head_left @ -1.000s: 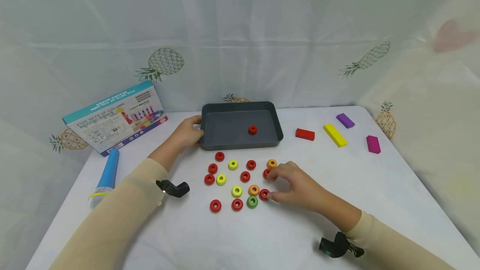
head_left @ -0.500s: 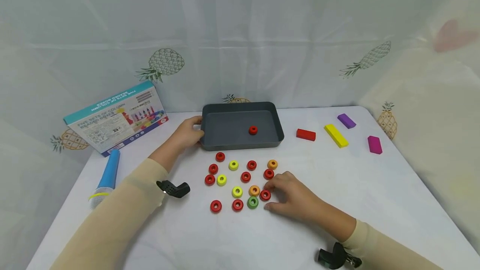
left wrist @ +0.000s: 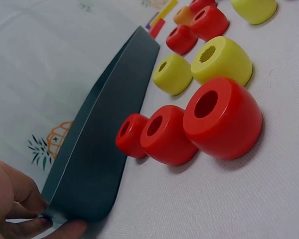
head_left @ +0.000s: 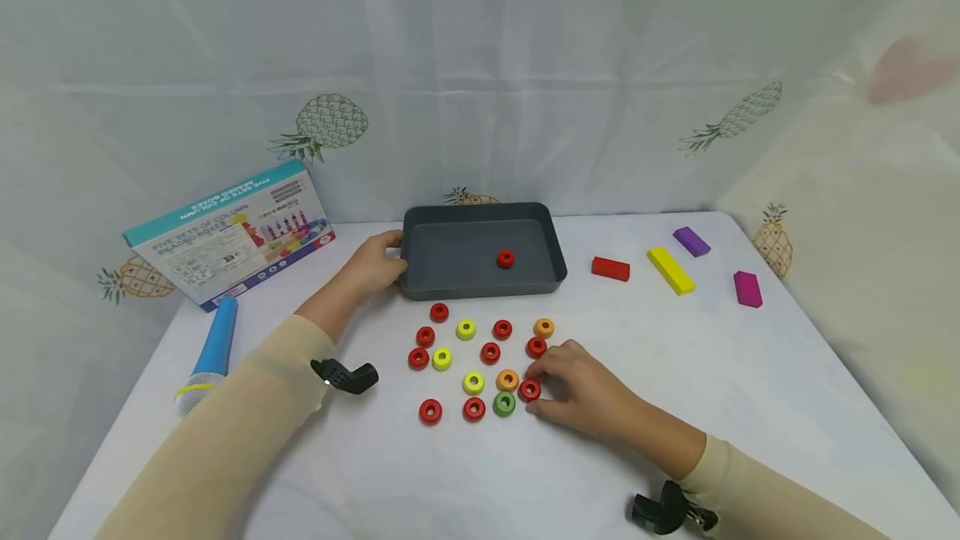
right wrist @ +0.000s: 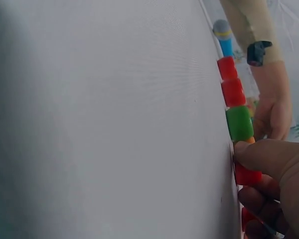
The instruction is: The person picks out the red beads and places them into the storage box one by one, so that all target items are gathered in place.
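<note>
A: Colours?
B: Red beads [left wrist: 234, 134], yellow beads [left wrist: 234, 62], orange beads [head_left: 507, 388], one green bead [right wrist: 240, 124]. Tray [head_left: 450, 252] plain dark grey.
A: Blocks [head_left: 671, 271]?
B: Red, yellow, purple, magenta, all solid.
A: Rest?
B: Box [head_left: 228, 232]: white, teal band, multicolour print. Mic [head_left: 212, 348]: blue, grey, yellow ring. Sleeves [head_left: 225, 423] beige. Table [head_left: 375, 473] white.
A: Patterns?
B: Pale backdrop [head_left: 525, 40], green and orange pineapples [head_left: 332, 121], reddish heart [head_left: 903, 72].

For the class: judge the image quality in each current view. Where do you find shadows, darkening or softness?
Head view: diffuse light, a soft shadow beside the left sleeve; left wrist view: nearest red bead fairly crisp with a soft shadow at its base, distant yellow block softer; right wrist view: dim, white tablecloth darkening toward the left edge, microphone soft.
</note>
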{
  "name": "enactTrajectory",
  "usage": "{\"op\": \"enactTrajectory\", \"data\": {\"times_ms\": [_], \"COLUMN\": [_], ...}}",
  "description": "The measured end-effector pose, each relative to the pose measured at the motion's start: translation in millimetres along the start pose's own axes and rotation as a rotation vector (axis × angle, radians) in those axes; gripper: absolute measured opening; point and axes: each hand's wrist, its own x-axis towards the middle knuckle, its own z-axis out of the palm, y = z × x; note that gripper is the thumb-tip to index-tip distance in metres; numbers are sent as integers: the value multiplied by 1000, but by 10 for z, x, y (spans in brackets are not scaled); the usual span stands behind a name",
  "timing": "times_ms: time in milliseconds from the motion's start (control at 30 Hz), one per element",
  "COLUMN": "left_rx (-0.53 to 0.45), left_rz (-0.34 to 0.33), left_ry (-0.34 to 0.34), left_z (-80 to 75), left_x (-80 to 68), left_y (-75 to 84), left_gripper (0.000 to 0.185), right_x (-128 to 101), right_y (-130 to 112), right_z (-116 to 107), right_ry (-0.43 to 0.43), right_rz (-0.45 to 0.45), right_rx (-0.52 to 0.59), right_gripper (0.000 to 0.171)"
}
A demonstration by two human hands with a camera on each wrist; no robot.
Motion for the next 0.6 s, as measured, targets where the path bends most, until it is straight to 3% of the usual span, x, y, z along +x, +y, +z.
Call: {"op": "enactTrajectory", "data": {"times_ms": [267, 600], "left_rx": [-2, 3], "left_rz": [0, 1], "left_ry": [0, 10], "left_z": [6, 9], "left_x": [8, 0], "left_y": [-4, -5], "left_gripper": [67, 66], "right_x": [11, 191], "right_y": [-59, -184], "right_z": [-111, -524], "right_ry": [58, 143], "right_rz": [-30, -112], "right_rx": [-21, -37], "right_gripper": [27, 27]}}
